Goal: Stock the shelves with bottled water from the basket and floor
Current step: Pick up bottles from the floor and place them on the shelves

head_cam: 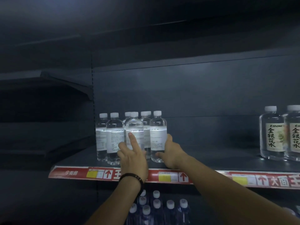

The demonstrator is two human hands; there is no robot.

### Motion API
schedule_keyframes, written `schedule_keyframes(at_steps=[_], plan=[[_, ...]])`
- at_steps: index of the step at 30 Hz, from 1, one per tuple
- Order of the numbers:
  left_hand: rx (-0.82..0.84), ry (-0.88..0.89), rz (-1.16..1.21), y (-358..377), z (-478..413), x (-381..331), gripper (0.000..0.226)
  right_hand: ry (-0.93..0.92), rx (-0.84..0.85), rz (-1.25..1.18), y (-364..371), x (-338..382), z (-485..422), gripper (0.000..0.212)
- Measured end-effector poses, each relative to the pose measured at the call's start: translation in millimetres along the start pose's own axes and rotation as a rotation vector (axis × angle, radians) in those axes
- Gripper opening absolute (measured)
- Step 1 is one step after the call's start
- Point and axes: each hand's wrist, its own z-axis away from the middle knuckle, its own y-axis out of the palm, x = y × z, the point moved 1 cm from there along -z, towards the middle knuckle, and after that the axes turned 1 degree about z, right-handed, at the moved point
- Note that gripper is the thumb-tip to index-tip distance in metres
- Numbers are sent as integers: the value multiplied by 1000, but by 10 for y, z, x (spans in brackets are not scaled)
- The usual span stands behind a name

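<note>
My right hand (172, 154) grips the end bottle (158, 127) of the small group, with the thumb low in front and the other fingers round its right side. My left hand (132, 157) is not closed on anything: its index finger lies straight on the label of the middle front bottle (134, 124) and touches it. These water bottles stand upright and close together on the left part of the shelf (211, 161), near the front edge. The danger I see is tipping. The bottles are tall and narrow, so a hard push at label height may knock one into its neighbours. If the end bottle slides too fast, it may fall forward over the price strip (162, 177) onto the lower bottles (162, 207).
</note>
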Motion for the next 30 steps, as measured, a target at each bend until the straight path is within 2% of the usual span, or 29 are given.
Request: schedule_keyframes(at_steps=[4,7,9,11,13,17,20,25,30], plan=[[9,-28,-8,-26,19,-4,102,34,43,36,-25,27,56,96],[19,-60,-34,-123,146,-28,99,-16,39,32,-154,-1,244,76],[-16,-60,-46,-190,285,-67,84,-67,31,59,-296,-11,440,54],[-72,-1,-15,-270,476,-174,66,-118,19,139,-441,-44,657,52],[-48,111,48,-342,700,-378,45,-179,-44,246,-597,-122,884,51],[222,318,256,-312,1290,-895,11,-208,-118,311,-935,-468,1531,30],[453,367,353,-71,1810,-1266,8,-141,-168,338,-1210,-947,2177,19],[862,480,463,471,2960,-2062,11,135,-199,387,-1680,-2038,3472,11],[1141,686,488,942,4277,-2894,11,486,-247,366,-1978,-3094,5000,13]])
